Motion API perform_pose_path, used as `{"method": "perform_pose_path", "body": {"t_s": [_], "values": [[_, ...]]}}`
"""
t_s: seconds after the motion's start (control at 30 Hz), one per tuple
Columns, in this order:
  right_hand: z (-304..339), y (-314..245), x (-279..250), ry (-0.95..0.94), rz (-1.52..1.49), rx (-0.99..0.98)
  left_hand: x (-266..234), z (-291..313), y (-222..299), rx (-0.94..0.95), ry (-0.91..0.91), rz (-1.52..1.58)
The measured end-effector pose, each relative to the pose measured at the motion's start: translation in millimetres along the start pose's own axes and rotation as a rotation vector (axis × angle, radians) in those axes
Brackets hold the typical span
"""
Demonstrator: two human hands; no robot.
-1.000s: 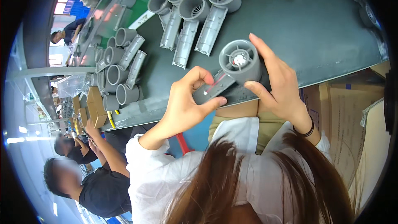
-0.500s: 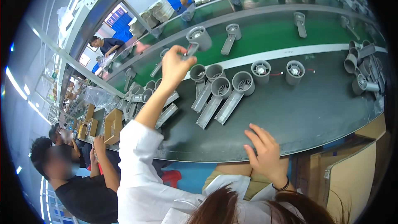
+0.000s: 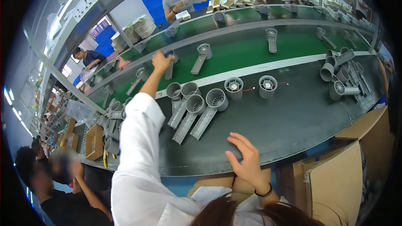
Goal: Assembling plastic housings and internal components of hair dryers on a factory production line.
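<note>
My left hand (image 3: 162,62) is stretched far out over the green conveyor belt (image 3: 234,56), its thumb and fingers apart. Right beside it a grey fan housing (image 3: 169,70), a round cup with a long handle, lies on the belt; whether the fingertips still touch it I cannot tell. My right hand (image 3: 247,159) hovers with spread fingers above the near edge of the dark worktable (image 3: 268,129), holding nothing. Between the hands, several grey housings (image 3: 196,104) stand grouped with handles toward me. To their right are two grey cylinders (image 3: 268,87) with fans inside and thin red wires.
More housings (image 3: 203,56) lie spaced along the belt. Grey parts are piled at the table's right end (image 3: 339,75) and on the left (image 3: 115,119), near a cardboard box (image 3: 94,142). A large open carton (image 3: 335,175) stands at right. Co-workers sit at left and across.
My left hand has put the housing it held down on the green belt and opened. The view has shifted, so the table things appear further left and lower. My right hand stays open.
</note>
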State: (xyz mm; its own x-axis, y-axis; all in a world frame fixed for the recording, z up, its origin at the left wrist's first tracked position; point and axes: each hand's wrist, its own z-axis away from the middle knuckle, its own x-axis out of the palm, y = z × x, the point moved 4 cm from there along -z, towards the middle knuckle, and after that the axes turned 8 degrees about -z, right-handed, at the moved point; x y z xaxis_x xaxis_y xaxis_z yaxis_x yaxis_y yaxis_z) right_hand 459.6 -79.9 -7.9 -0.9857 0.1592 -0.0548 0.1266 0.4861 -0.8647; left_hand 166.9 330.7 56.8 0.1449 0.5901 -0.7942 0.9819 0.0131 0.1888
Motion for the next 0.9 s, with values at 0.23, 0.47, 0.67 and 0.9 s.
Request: {"method": "perform_pose_path", "body": {"t_s": [0.23,0.47,0.67,0.9], "values": [[-41,-1,-33,0.129,0.177,-0.038,-136,118,105,0.526,-0.192,0.317],[-134,-13,-19,-0.137,0.606,-0.246,-189,278,127,0.784,-0.471,0.117],[-176,35,10,-0.642,0.841,-0.066,-154,297,123,0.819,-0.256,-0.037],[-145,15,-15,-0.677,0.953,0.201,-149,288,118,0.787,-0.237,0.128]]}}
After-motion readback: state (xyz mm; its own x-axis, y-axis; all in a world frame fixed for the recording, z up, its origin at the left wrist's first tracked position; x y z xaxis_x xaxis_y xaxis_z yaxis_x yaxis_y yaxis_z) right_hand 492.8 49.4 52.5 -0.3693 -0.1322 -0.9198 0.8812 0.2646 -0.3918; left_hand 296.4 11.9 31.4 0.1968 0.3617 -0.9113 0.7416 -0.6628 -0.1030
